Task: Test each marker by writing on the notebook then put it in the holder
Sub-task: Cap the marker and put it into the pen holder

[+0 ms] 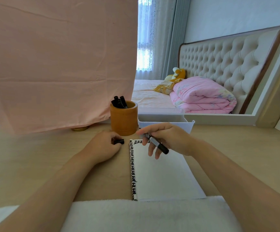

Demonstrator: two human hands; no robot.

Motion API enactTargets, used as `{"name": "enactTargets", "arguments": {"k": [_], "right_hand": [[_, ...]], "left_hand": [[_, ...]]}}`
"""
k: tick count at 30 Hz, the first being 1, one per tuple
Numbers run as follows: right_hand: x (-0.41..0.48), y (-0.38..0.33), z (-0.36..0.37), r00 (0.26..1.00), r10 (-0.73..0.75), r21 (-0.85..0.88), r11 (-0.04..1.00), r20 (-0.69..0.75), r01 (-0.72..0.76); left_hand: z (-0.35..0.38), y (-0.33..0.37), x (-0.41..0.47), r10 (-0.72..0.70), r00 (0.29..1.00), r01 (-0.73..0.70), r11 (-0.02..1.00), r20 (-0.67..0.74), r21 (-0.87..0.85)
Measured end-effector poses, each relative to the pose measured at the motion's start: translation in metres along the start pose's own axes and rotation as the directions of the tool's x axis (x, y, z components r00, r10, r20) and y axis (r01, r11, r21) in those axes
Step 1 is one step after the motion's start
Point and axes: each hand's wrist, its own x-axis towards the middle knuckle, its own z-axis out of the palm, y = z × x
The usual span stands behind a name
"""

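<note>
The desk top is finished in a pale wood-grain surface, matt and smooth. The holder is presented as a brown wood or bamboo cylinder with a smooth, faintly satin finish. The stored markers, the marker and the cap are moulded in black plastic with a slight gloss; a grey printed band is carried on the marker barrel. The notebook page is shown as white matt paper. The bin is formed in white plastic. The drape is seen as pink creased cloth. The near pad is covered in white fuzzy cloth. The headboard is upholstered and tufted.
</note>
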Motion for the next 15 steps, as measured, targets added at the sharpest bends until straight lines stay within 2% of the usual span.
{"name": "enactTargets", "arguments": {"k": [2,6,10,12,15], "right_hand": [[0.000,0.000,0.001,1.000,0.001,-0.046,0.999,0.000,-0.001],[0.003,-0.001,0.003,0.991,-0.015,-0.311,0.950,-0.133,-0.028],[0.008,0.002,0.008,0.924,-0.182,-0.539,0.842,-0.335,-0.030],[0.008,0.003,0.009,0.884,-0.266,-0.639,0.768,-0.385,-0.048],[0.008,0.004,0.010,0.852,-0.313,-0.668,0.742,-0.419,-0.056]], "left_hand": [[0.000,-0.001,0.000,0.014,1.000,-0.014,1.000,-0.021,0.006],[-0.005,0.002,-0.002,0.059,0.988,-0.065,0.997,-0.144,-0.041],[-0.007,0.013,-0.007,0.154,0.958,-0.187,0.975,-0.242,-0.118],[-0.006,0.018,-0.008,0.195,0.946,-0.236,0.962,-0.258,-0.138],[-0.006,0.022,-0.009,0.220,0.944,-0.263,0.952,-0.247,-0.155]]}}
